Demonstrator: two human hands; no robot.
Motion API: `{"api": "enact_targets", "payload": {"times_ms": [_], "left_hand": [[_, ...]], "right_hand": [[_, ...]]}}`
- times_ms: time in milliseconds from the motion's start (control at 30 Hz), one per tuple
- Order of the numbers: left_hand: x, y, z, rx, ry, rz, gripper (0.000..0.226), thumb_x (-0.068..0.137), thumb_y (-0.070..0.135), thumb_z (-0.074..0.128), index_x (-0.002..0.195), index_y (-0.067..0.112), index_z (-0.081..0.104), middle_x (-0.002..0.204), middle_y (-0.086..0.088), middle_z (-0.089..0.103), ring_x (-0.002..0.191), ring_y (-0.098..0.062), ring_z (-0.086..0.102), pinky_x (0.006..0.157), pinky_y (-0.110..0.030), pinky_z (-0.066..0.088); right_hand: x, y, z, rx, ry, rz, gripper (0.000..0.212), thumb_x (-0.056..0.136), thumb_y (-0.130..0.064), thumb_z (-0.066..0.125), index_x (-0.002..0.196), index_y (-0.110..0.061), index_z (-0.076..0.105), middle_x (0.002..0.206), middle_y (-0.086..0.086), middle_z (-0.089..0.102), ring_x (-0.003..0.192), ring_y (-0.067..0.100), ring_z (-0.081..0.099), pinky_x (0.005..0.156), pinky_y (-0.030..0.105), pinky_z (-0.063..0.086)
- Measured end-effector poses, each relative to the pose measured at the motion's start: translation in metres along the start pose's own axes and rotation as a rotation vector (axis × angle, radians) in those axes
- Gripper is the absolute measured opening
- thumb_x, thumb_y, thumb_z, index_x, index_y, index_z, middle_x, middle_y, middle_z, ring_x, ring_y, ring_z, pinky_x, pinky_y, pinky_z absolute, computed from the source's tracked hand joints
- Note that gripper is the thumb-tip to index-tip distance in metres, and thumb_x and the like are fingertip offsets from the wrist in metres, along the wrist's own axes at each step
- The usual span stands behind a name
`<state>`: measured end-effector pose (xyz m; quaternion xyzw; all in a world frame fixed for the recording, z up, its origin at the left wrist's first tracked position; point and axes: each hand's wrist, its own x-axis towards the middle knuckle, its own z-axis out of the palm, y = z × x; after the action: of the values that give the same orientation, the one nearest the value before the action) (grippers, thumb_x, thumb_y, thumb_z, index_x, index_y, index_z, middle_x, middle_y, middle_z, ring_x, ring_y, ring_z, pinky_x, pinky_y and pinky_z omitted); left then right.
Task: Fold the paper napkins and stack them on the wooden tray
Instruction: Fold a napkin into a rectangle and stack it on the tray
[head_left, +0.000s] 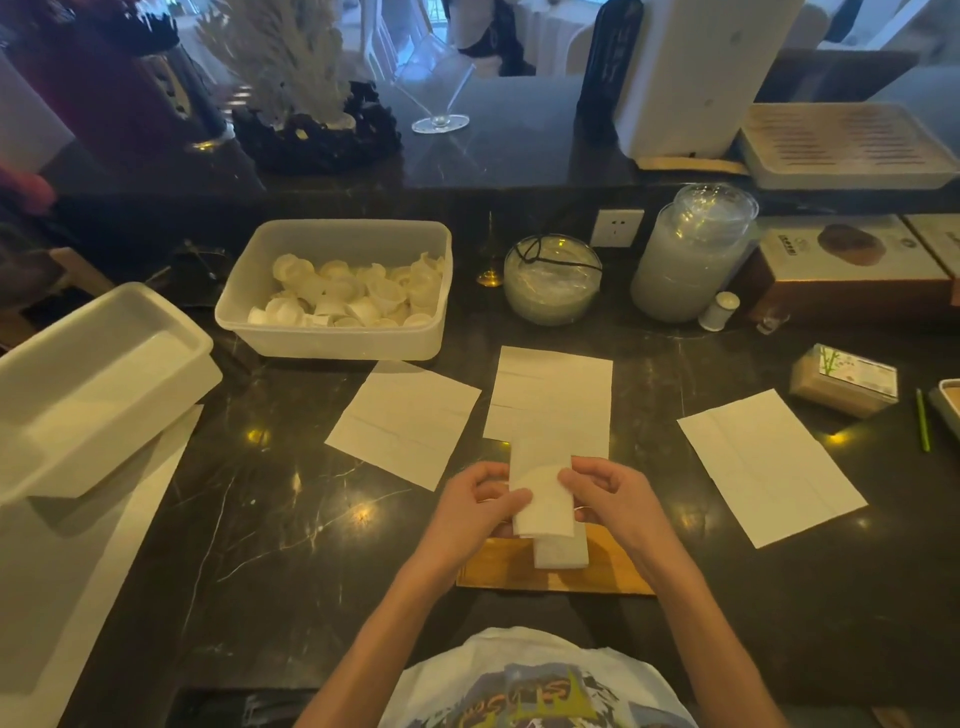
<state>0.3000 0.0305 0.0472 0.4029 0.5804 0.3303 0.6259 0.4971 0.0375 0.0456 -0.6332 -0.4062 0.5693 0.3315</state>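
Observation:
A folded white napkin is held above the wooden tray, pinched on its left edge by my left hand and on its right edge by my right hand. Under it, another folded napkin lies on the tray. Three unfolded napkins lie flat on the dark marble counter: one to the left, one straight ahead, partly hidden by the held napkin, and one to the right.
A clear plastic tub of small white cups stands behind the napkins. White trays sit at the left. Glass jars, a tissue pack, boxes and a green pen fill the right and back.

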Motion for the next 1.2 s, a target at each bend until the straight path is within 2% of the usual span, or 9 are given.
{"api": "enact_targets", "payload": {"times_ms": [200,400,533,633,733,833,933,1033,1200], "left_hand": [[0.008,-0.036,0.022,0.149,0.002,-0.115,0.027,0.092,0.019,0.074,0.11,0.029,0.057,0.113,-0.006,0.07,0.101,-0.017,0.073,0.069,-0.022,0.064],[0.024,-0.063,0.045,0.273,0.074,-0.189,0.016,0.097,0.019,0.067,0.11,0.02,0.056,0.113,-0.003,0.065,0.104,-0.018,0.069,0.061,-0.016,0.06],[0.032,-0.07,0.05,0.349,0.084,-0.197,0.014,0.099,0.023,0.065,0.108,0.023,0.055,0.109,0.001,0.063,0.098,-0.014,0.065,0.056,-0.012,0.055],[0.034,-0.075,0.052,0.378,0.101,-0.194,0.017,0.099,0.026,0.063,0.113,0.023,0.054,0.11,0.0,0.064,0.097,-0.016,0.067,0.053,-0.011,0.05],[0.033,-0.077,0.054,0.416,0.136,-0.171,0.027,0.102,0.03,0.058,0.126,0.018,0.054,0.111,0.002,0.062,0.095,-0.012,0.063,0.059,-0.011,0.048],[0.031,-0.079,0.055,0.452,0.176,-0.158,0.029,0.104,0.031,0.053,0.129,0.016,0.053,0.111,0.004,0.059,0.089,-0.004,0.057,0.061,-0.009,0.043],[0.029,-0.082,0.059,0.468,0.158,-0.16,0.024,0.105,0.027,0.052,0.125,0.014,0.054,0.121,-0.003,0.062,0.096,-0.008,0.058,0.063,-0.009,0.043],[0.027,-0.083,0.065,0.469,0.143,-0.17,0.026,0.104,0.025,0.052,0.128,0.013,0.053,0.126,-0.007,0.06,0.106,-0.015,0.06,0.064,-0.009,0.043],[0.029,-0.081,0.066,0.454,0.134,-0.173,0.028,0.104,0.024,0.053,0.129,0.012,0.052,0.126,-0.008,0.061,0.109,-0.019,0.062,0.065,-0.011,0.047]], "right_hand": [[0.006,0.051,-0.006,-0.155,0.067,0.025,0.029,0.097,-0.019,0.067,0.126,-0.017,0.068,0.108,-0.008,0.07,0.093,0.006,0.068,0.062,0.017,0.06],[0.018,0.084,-0.005,-0.323,0.143,0.036,0.034,0.097,-0.019,0.066,0.13,-0.012,0.066,0.109,-0.004,0.067,0.103,0.016,0.064,0.078,0.028,0.058],[0.022,0.091,-0.002,-0.415,0.155,0.039,0.038,0.098,-0.022,0.065,0.136,-0.014,0.061,0.104,-0.005,0.063,0.093,0.011,0.059,0.067,0.015,0.048],[0.022,0.094,-0.003,-0.41,0.159,0.041,0.04,0.1,-0.023,0.063,0.138,-0.014,0.059,0.105,-0.002,0.064,0.092,0.011,0.06,0.068,0.016,0.049],[0.022,0.095,-0.004,-0.345,0.15,0.055,0.04,0.104,-0.026,0.055,0.141,-0.013,0.057,0.128,0.005,0.066,0.111,0.017,0.061,0.084,0.028,0.057],[0.014,0.097,-0.005,-0.251,0.131,0.092,0.04,0.107,-0.027,0.045,0.143,-0.011,0.055,0.14,0.008,0.061,0.128,0.024,0.057,0.106,0.047,0.051],[0.002,0.095,-0.002,-0.097,0.052,0.197,0.05,0.109,-0.034,0.037,0.153,-0.012,0.04,0.155,0.006,0.047,0.141,0.026,0.044,0.117,0.043,0.038],[-0.007,0.09,0.007,0.056,-0.052,0.28,0.06,0.107,-0.045,0.03,0.159,-0.016,0.026,0.164,0.009,0.032,0.15,0.028,0.032,0.123,0.053,0.025],[-0.005,0.084,0.017,0.059,-0.11,0.309,0.071,0.101,-0.058,0.025,0.162,-0.024,0.009,0.17,0.001,0.016,0.154,0.023,0.02,0.126,0.051,0.018]]}}
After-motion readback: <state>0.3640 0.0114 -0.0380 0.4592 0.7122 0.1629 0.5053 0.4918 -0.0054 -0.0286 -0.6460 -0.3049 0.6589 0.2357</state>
